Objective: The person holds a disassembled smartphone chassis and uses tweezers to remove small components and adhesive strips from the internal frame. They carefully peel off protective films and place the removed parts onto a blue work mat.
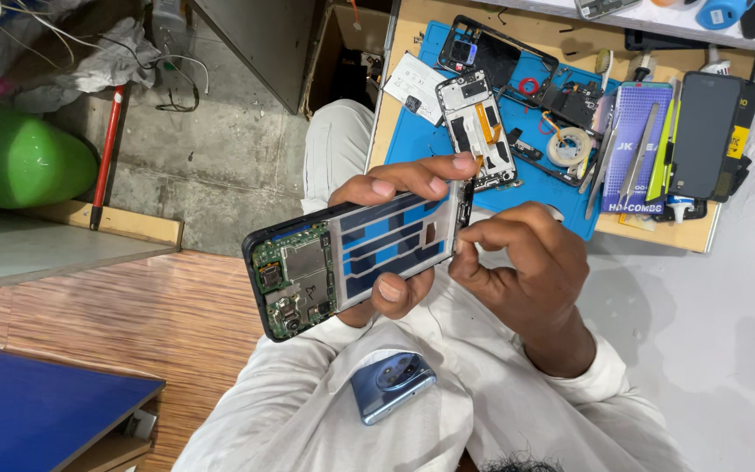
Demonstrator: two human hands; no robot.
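Note:
My left hand (399, 188) grips an opened black phone (351, 262) from behind, fingers over its top edge and thumb on its lower edge. The phone's back is off, showing a green circuit board with metal shields at one end and a blue-and-white panel in the middle. My right hand (517, 258) pinches at the phone's other end with thumb and fingertips; I cannot tell what it pinches there. A blue back cover (391, 385) with a round camera ring lies on my lap, on the white clothing.
A blue work mat (412, 140) on a wooden board holds another stripped phone (475, 127), a black frame (491, 52), a tape roll (568, 146), tweezers (638, 157) and a dark phone (708, 135). At the left are a green container (19, 157) and a red stick (107, 153).

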